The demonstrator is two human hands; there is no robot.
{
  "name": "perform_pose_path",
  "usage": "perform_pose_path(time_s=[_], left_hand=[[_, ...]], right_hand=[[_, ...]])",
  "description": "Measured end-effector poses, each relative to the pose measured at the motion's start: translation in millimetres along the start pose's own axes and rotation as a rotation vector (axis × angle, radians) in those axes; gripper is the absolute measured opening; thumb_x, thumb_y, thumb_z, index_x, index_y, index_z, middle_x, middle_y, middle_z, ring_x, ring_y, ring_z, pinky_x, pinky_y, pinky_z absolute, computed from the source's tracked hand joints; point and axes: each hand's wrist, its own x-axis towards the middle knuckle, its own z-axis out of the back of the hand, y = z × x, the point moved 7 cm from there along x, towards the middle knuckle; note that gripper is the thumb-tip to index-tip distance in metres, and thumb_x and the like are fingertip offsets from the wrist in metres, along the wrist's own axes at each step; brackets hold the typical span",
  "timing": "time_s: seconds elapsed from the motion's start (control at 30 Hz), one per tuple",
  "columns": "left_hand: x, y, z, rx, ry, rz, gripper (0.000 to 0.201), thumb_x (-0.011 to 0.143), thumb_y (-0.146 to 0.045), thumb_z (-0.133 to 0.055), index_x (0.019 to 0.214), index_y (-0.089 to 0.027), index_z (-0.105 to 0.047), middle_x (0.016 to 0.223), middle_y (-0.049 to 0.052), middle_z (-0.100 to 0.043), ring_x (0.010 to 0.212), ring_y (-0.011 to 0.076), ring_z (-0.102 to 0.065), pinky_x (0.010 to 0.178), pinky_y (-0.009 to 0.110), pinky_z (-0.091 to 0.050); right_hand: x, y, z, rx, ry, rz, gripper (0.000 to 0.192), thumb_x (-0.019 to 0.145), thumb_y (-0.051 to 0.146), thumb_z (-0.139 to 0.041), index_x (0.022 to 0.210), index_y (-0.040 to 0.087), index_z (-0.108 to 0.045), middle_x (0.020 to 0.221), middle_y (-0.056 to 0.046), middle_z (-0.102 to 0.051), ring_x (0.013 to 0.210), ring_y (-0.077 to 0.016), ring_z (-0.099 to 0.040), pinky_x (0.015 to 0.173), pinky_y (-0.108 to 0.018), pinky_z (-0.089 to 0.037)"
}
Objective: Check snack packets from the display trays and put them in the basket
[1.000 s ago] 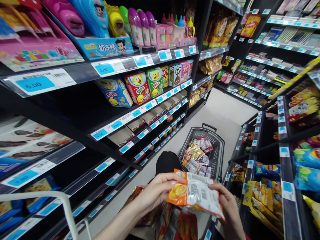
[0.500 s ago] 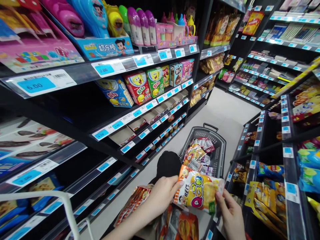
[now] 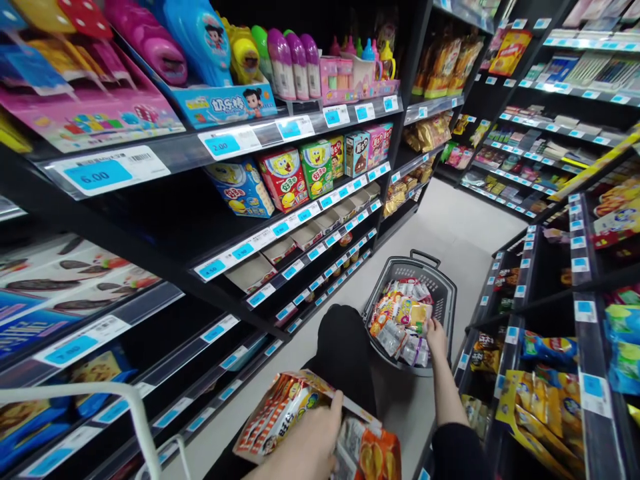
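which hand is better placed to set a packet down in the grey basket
Probably the right: the right hand is at the grey basket, holding the edge of a yellow packet. The left hand is farther back, at the open box of packets.

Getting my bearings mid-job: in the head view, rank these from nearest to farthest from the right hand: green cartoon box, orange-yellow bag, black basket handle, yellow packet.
From the right hand:
1. Yellow packet: in its grip, at the basket.
2. Black basket handle: basket's far end.
3. Green cartoon box: higher, on the left.
4. Orange-yellow bag: upper right, background.
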Motion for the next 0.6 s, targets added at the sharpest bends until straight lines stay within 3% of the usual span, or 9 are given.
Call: perform_pose_path(time_s=[0.07,0.17,0.3,0.37,0.47,0.6], left_hand=[[-5,11,7.4,-0.017,-0.027,0.014,0.074,0.068,-0.003,-0.054,0.14,-0.009,-0.041,0.106,0.021,-0.07,0.101,0.0315,-0.066,0.085,0.036,-0.049],[-22,18,35.5,-0.082,-0.089,0.025,0.064,0.069,-0.005,-0.052,0.132,-0.018,-0.052,0.106,0.014,-0.07,0.1,0.0287,-0.065,0.084,0.034,-0.047],[-44,8,75.1,-0.33,-0.011,-0.087,0.042,0.064,-0.012,-0.062,0.104,-0.026,-0.065,0.105,0.001,-0.068,0.099,0.0239,-0.06,0.087,0.029,-0.043],[-49,3,92.0,-0.411,-0.013,-0.166,0.039,0.065,-0.013,-0.065,0.102,-0.026,-0.066,0.1,-0.002,-0.068,0.093,0.0211,-0.06,0.083,0.027,-0.044],[-49,-9,111.0,-0.481,-0.097,-0.361,0.035,0.07,-0.015,-0.069,0.103,-0.023,-0.065,0.096,-0.002,-0.07,0.087,0.0187,-0.062,0.078,0.025,-0.046],[-58,-46,131.5,-0.384,-0.268,-0.821,0.016,0.085,-0.013,-0.06,0.099,-0.021,-0.064,0.088,0.002,-0.073,0.08,0.0155,-0.065,0.085,0.026,-0.05]], right_hand=[[8,1,-16,0.042,0.084,-0.035,0.029,0.092,0.033,-0.059,0.116,0.016,-0.059,0.116,-0.007,-0.063,0.098,-0.0207,-0.064,0.083,-0.041,-0.054],[3,1,-27,0.124,0.23,-0.054,0.028,0.092,0.033,-0.059,0.114,0.016,-0.059,0.112,-0.006,-0.064,0.091,-0.0189,-0.065,0.077,-0.038,-0.055],[-34,12,-22,0.278,0.417,-0.003,0.023,0.093,0.035,-0.057,0.103,0.014,-0.061,0.092,-0.002,-0.065,0.074,-0.0135,-0.063,0.067,-0.031,-0.054],[-67,29,-13,0.38,0.524,0.07,0.029,0.089,0.042,-0.061,0.098,0.014,-0.062,0.082,0.0,-0.064,0.068,-0.0123,-0.061,0.065,-0.029,-0.052],[-127,60,-1,0.52,0.767,0.156,0.055,0.073,0.064,-0.068,0.101,0.017,-0.064,0.077,-0.002,-0.065,0.06,-0.0131,-0.061,0.06,-0.027,-0.05],[-204,87,-3,0.593,1.188,0.1,0.089,0.07,0.088,-0.037,0.122,0.018,-0.057,0.079,-0.011,-0.071,0.047,-0.022,-0.065,0.044,-0.033,-0.048]])
